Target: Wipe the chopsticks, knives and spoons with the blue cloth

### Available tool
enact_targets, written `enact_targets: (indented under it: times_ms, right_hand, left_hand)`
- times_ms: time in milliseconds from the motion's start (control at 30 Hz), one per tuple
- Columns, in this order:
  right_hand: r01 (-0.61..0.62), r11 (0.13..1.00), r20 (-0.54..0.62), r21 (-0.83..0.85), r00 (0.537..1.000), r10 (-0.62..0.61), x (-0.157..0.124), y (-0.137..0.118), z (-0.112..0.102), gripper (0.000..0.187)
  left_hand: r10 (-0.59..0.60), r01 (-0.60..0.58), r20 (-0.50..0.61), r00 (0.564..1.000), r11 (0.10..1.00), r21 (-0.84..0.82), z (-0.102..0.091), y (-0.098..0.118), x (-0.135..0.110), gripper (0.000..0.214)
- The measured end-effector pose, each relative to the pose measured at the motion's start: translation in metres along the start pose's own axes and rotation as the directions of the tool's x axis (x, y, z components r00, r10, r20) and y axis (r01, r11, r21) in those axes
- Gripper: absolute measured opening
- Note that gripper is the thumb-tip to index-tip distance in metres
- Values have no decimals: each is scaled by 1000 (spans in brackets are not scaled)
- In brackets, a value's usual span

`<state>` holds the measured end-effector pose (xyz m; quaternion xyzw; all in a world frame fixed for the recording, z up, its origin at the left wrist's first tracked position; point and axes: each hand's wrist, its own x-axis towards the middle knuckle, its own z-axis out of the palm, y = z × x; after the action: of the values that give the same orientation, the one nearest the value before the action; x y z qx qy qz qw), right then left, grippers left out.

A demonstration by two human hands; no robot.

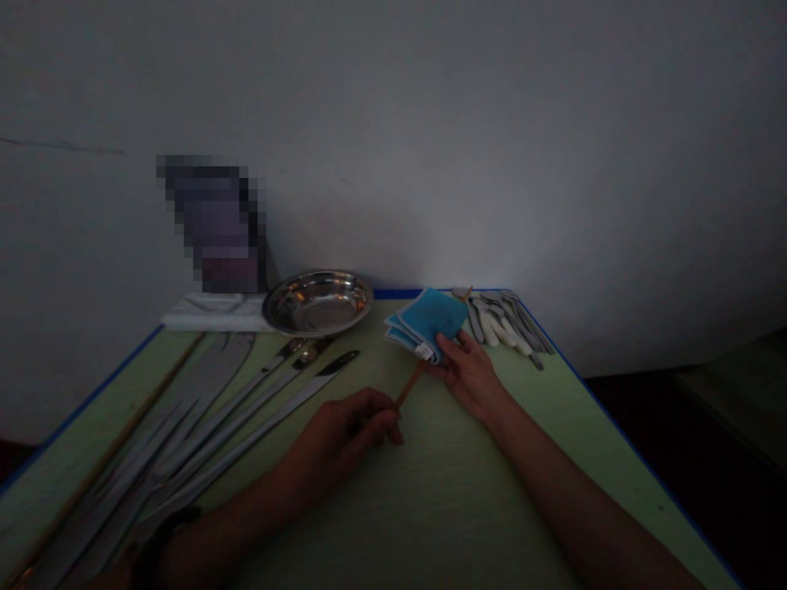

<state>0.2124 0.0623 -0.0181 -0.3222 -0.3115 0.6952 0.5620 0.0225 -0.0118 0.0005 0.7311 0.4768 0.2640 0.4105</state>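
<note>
My left hand (344, 430) is closed around the near end of a thin orange-brown stick (409, 387), perhaps a chopstick, which runs up and to the right. My right hand (470, 373) pinches a folded blue cloth (424, 324) that wraps the stick's far part; the stick's tip pokes out beyond the cloth. Both hands hover just above the green table (430, 492).
A steel bowl (318, 301) stands at the back. Several long metal utensils (202, 434) lie fanned out on the left. A row of spoons (504, 324) lies at the back right. A white cloth (212, 311) and a blurred object sit by the wall.
</note>
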Motion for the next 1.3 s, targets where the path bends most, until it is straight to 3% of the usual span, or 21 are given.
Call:
enact_targets:
  times_ms: [233, 500, 733, 1000, 1300]
  right_hand:
    - [23, 1000, -41, 11, 999, -23, -7, 8, 14, 31]
    - [-54, 998, 66, -45, 996, 57, -25, 22, 32, 42]
    - [0, 998, 116, -65, 993, 7, -26, 32, 31, 49]
    - [50, 996, 130, -75, 991, -40, -23, 34, 26, 46]
    - [-3, 980, 173, -199, 984, 38, -24, 22, 26, 47]
  left_hand:
    - [-46, 48, -54, 997, 998, 38, 0, 2, 0, 28]
    - [-78, 84, -116, 990, 995, 54, -1, 4, 2, 27]
    - [-92, 92, -116, 989, 996, -7, -1, 4, 2, 26]
    - [-88, 90, -58, 994, 995, 36, -3, 0, 5, 30]
    - [-152, 156, -58, 987, 985, 69, -3, 2, 7, 32]
